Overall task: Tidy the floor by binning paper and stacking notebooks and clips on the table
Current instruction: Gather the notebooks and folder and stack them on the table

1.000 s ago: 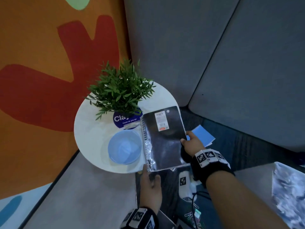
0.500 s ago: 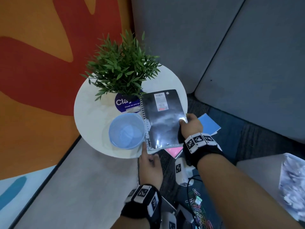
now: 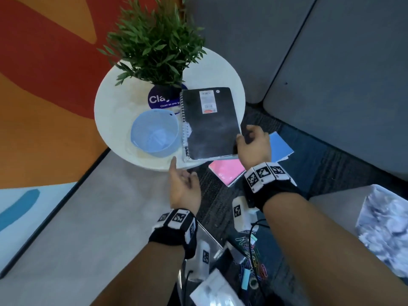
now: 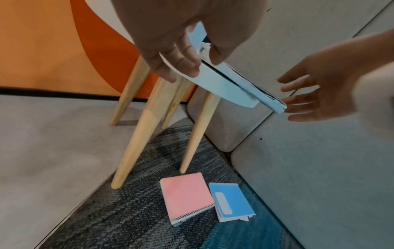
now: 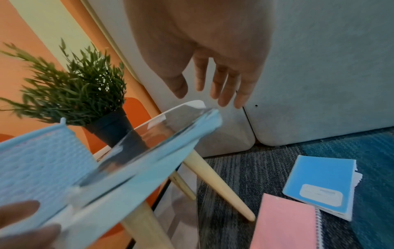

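Observation:
A black spiral notebook [image 3: 209, 122] lies flat on the round white table [image 3: 114, 111], with its near end over the rim. My left hand [image 3: 184, 168] is at its near-left corner; in the left wrist view the thumb and curled fingers [image 4: 179, 65] sit on either side of that corner and the rim. My right hand [image 3: 247, 138] is at the notebook's right edge with straight, spread fingers [image 5: 221, 87] that hold nothing. A pink notebook [image 3: 225, 171] and a blue notebook [image 3: 280, 146] lie on the carpet below. Coloured clips [image 3: 254, 259] are scattered on the floor by my feet.
A potted plant [image 3: 156, 45] and a pale blue bowl [image 3: 154, 133] fill the left and back of the table. A grey sofa [image 3: 331, 85] stands to the right. A bin with crumpled paper [image 3: 386, 224] is at the far right. Wooden table legs [image 4: 145, 134] slant down to the carpet.
The black notebook has been slid further onto the table and now lies flat. My right hand has let go of its right edge and its fingers have straightened.

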### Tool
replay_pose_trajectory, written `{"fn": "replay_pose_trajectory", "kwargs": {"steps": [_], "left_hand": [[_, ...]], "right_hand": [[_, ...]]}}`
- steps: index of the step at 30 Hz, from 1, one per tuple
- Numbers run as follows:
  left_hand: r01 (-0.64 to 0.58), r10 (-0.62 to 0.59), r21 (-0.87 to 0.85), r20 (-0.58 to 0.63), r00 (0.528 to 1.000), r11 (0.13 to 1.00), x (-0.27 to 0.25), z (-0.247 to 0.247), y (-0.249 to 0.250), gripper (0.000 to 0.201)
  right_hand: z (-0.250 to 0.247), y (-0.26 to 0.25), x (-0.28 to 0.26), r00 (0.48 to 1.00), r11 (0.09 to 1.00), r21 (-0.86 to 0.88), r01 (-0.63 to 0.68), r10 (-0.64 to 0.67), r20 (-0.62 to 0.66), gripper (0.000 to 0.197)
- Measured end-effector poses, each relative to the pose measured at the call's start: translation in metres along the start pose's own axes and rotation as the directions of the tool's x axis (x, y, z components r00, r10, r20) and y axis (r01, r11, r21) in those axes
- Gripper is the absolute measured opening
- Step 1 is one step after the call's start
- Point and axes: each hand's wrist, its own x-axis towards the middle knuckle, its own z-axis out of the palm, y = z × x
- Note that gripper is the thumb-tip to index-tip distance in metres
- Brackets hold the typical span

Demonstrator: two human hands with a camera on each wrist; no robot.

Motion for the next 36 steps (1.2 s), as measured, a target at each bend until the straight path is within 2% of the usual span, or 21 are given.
{"fn": "replay_pose_trajectory", "kwargs": {"steps": [2, 5, 8, 10, 12, 14, 15, 17, 19, 22, 26, 29, 32, 34, 36], "left_hand": [[-0.008, 0.013, 0.054, -0.084, 0.996, 0.999, -0.014, -0.003, -0.005, 0.041], [0.049, -0.033, 0.11, -0.139, 0.99, 0.993, -0.051, -0.01, -0.03, 0.023], [0.19, -0.171, 0.204, -0.108, 0.979, 0.96, -0.09, -0.011, -0.08, 0.012], [0.274, -0.266, 0.261, -0.064, 0.962, 0.926, -0.114, -0.013, -0.112, 0.011], [0.331, -0.339, 0.319, -0.031, 0.94, 0.888, -0.139, -0.013, -0.145, 0.011], [0.38, -0.405, 0.368, -0.009, 0.914, 0.849, -0.16, -0.013, -0.184, 0.012], [0.409, -0.446, 0.39, 0.004, 0.895, 0.825, -0.168, -0.013, -0.204, 0.012], [0.442, -0.505, 0.43, 0.036, 0.863, 0.787, -0.18, -0.01, -0.247, 0.012], [0.458, -0.541, 0.465, 0.056, 0.839, 0.758, -0.185, -0.006, -0.286, 0.013], [0.474, -0.602, 0.534, 0.083, 0.794, 0.7, -0.195, 0.005, -0.346, 0.025], [0.55, -0.657, 0.553, -0.007, 0.754, 0.626, -0.211, 0.017, -0.405, 0.043], [0.675, -0.742, 0.523, -0.114, 0.66, 0.52, -0.226, 0.025, -0.438, 0.073], [0.753, -0.818, 0.48, -0.116, 0.563, 0.45, -0.242, 0.039, -0.454, 0.093], [0.807, -0.852, 0.429, -0.139, 0.504, 0.407, -0.247, 0.046, -0.456, 0.088], [0.858, -0.859, 0.322, -0.193, 0.473, 0.4, -0.246, 0.041, -0.458, 0.07]], "right_hand": [[-0.009, 0.016, -0.021, 0.999, 0.998, 0.044, 0.052, -0.051, -0.017, 0.033], [-0.018, 0.055, -0.061, 0.992, 0.994, 0.024, 0.111, -0.112, 0.049, 0.024], [-0.018, 0.105, -0.105, 0.965, 0.991, -0.068, 0.119, -0.099, 0.242, 0.017], [-0.011, 0.141, -0.132, 0.905, 0.981, -0.162, 0.102, -0.024, 0.426, 0.016], [0.001, 0.183, -0.159, 0.811, 0.964, -0.249, 0.098, 0.068, 0.582, 0.015], [0.017, 0.226, -0.183, 0.709, 0.945, -0.312, 0.097, 0.155, 0.688, 0.016], [0.026, 0.246, -0.193, 0.675, 0.936, -0.343, 0.081, 0.202, 0.71, 0.018], [0.046, 0.282, -0.211, 0.646, 0.916, -0.398, 0.044, 0.277, 0.711, 0.021], [0.067, 0.312, -0.224, 0.643, 0.906, -0.421, 0.031, 0.305, 0.703, 0.023], [0.105, 0.357, -0.242, 0.632, 0.886, -0.463, 0.02, 0.347, 0.693, 0.025], [0.146, 0.404, -0.255, 0.615, 0.866, -0.499, -0.03, 0.409, 0.674, 0.035], [0.165, 0.432, -0.262, 0.586, 0.816, -0.575, -0.056, 0.493, 0.643, 0.057], [0.176, 0.447, -0.273, 0.602, 0.804, -0.591, -0.068, 0.506, 0.618, 0.073], [0.177, 0.45, -0.277, 0.596, 0.814, -0.566, -0.132, 0.521, 0.611, 0.071], [0.173, 0.451, -0.277, 0.588, 0.818, -0.554, -0.155, 0.527, 0.614, 0.052]]}}
